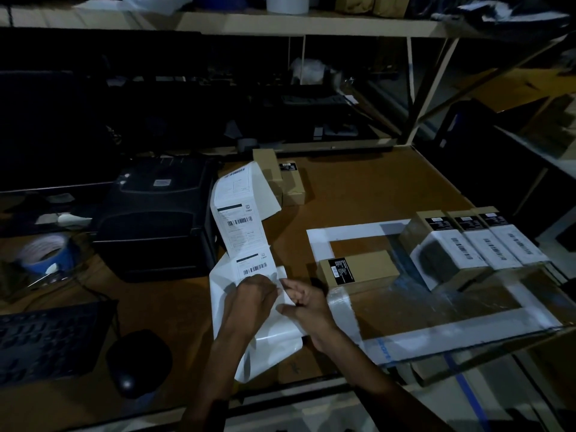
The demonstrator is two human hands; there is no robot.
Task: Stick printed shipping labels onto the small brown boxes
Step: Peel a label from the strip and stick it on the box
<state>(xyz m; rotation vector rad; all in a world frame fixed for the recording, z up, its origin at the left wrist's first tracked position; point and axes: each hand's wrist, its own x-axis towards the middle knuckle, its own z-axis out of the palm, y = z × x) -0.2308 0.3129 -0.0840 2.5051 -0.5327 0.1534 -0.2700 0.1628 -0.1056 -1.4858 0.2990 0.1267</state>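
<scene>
Head view: I'm pinching the label strip (pixel 249 244) with left hand (pixel 254 296) and right hand (pixel 304 299), fingers grasping its lower label near the unlabelled box (pixel 358 269) on the counter (pixel 358 188). Peeling slowly, I'm judging, avoids creases.

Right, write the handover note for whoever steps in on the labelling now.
Left hand and right hand both pinch the label strip at its lowest printed label, apparently peeling it from the backing. The strip trails from beside the black printer.
Done: three labelled boxes in a row at the right.
Left: one bare box right of the hands, plus unlabelled boxes stacked at the back.
</scene>
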